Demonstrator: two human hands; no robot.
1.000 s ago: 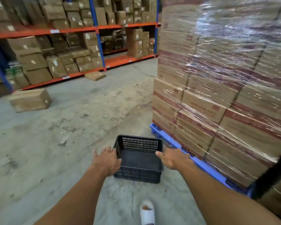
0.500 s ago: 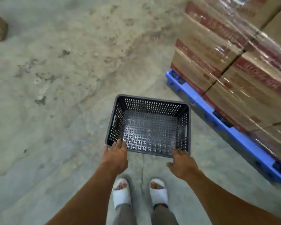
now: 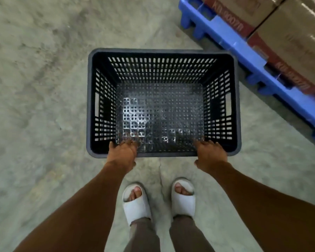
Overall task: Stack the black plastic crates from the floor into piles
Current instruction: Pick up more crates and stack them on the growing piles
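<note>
We gripped the black crate (image 3: 162, 70) by its near rim, a blue pallet (image 3: 231, 39) close by.

Our left hand (image 3: 123, 155) and right hand (image 3: 210, 155) each had fingers (image 3: 128, 143) curled over the rim of the near long wall. The crate stood open side up over the concrete floor (image 3: 35, 88), just ahead of our sandals (image 3: 136, 204), its long axis running across us from left to right; its body lay straight ahead of the fingers, and neither hand was nearer. Whether it rested on the floor or hung just clear, we could not tell. Its far right corner came near the pallet, so we judged the lift should go up and towards us.
</note>
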